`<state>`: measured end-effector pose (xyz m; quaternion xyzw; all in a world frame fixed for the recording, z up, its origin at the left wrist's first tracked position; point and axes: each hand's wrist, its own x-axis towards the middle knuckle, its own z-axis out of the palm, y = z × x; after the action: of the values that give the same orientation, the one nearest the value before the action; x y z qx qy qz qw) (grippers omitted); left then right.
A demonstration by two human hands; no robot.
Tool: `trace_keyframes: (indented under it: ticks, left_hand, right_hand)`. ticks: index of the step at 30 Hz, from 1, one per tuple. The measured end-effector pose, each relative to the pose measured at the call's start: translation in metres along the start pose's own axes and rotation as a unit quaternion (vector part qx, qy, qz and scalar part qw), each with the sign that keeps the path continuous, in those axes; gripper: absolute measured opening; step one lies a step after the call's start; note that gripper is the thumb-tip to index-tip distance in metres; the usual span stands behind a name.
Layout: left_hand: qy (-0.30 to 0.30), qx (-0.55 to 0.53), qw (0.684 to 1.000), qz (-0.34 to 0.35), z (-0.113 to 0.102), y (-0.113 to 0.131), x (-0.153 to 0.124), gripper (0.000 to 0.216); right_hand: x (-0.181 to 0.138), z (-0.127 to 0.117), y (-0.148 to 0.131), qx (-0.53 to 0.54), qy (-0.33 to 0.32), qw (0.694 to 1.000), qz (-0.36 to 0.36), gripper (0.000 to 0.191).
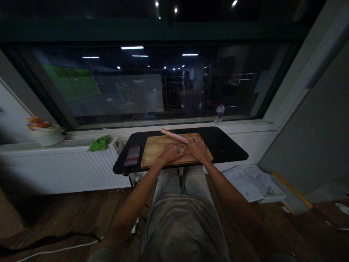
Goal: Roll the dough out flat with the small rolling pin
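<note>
A wooden cutting board (151,152) lies on a small black table (231,151) in front of me. My right hand (198,149) rests over the board's right part, its fingers closed round the near end of a wooden rolling pin (172,135). The pin carries a white and red label and slants away to the far left, across the board's back edge. Low over the board's middle, my left hand (171,153) is curled closed. Something small and pale (180,149) shows at its fingers; its kind is too blurred to tell.
A blurred-out flat item (132,155) lies left of the board. On the windowsill stands a plastic bottle (219,113). A green cloth (100,143) and a white pot (47,134) sit on the radiator (68,169). White packaging (252,182) lies on the floor at right.
</note>
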<state>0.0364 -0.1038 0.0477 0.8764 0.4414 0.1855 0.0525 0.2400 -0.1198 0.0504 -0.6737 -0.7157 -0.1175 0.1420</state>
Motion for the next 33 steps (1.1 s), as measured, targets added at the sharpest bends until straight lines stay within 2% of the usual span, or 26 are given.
trace_keyframes:
  ticks: [2, 3, 5, 8, 11, 14, 17, 19, 21, 23, 28, 30, 33]
  left_hand:
    - [-0.013, -0.060, 0.996, 0.071, -0.009, -0.009, -0.004, 0.060]
    - [0.000, -0.065, 0.995, 0.075, -0.011, -0.011, -0.007, 0.065]
    - [0.034, -0.030, 0.999, 0.024, -0.010, -0.009, -0.012, 0.063]
    - [0.058, 0.052, 0.991, -0.110, 0.001, 0.003, -0.019, 0.068]
    - [0.071, 0.088, 0.980, -0.166, 0.013, 0.012, -0.020, 0.075]
    - [0.073, 0.075, 0.984, -0.146, 0.015, 0.006, -0.015, 0.070]
    - [0.055, 0.003, 0.996, -0.064, 0.009, -0.014, -0.010, 0.062]
    - [0.037, -0.070, 0.997, -0.003, 0.004, -0.027, -0.008, 0.064]
    - [0.020, -0.124, 0.992, 0.022, 0.002, -0.036, -0.008, 0.072]
    - [0.024, -0.118, 0.993, 0.012, 0.003, -0.037, -0.010, 0.080]
    - [0.056, -0.006, 0.995, -0.083, 0.008, -0.027, -0.014, 0.099]
    - [0.053, -0.019, 0.996, -0.076, 0.007, -0.028, -0.015, 0.090]
    - [0.036, -0.094, 0.995, -0.015, 0.003, -0.034, -0.017, 0.076]
  right_hand:
    - [0.000, 0.001, -0.001, -0.005, 0.002, 1.000, -0.012, 0.052]
    - [0.000, 0.002, -0.001, -0.009, -0.001, 1.000, -0.018, 0.052]
    - [0.000, 0.003, -0.002, -0.013, -0.012, 0.999, -0.031, 0.049]
    - [0.001, 0.003, -0.003, -0.011, -0.018, 1.000, -0.018, 0.048]
    - [0.001, 0.004, -0.003, -0.010, -0.004, 1.000, 0.003, 0.050]
    - [0.001, 0.005, -0.002, -0.011, 0.007, 1.000, -0.006, 0.048]
    - [0.001, 0.006, -0.003, -0.010, 0.005, 1.000, 0.000, 0.048]
    - [0.001, 0.005, -0.003, -0.009, 0.000, 1.000, 0.005, 0.048]
    - [0.000, 0.004, -0.004, -0.010, -0.001, 1.000, 0.004, 0.048]
    - [0.000, 0.003, -0.004, -0.012, -0.001, 1.000, 0.002, 0.047]
    - [-0.002, 0.001, -0.004, -0.022, -0.015, 1.000, -0.003, 0.044]
    - [-0.002, 0.001, -0.005, -0.022, -0.013, 1.000, -0.002, 0.045]
    - [-0.002, 0.000, -0.005, -0.014, -0.002, 1.000, 0.003, 0.049]
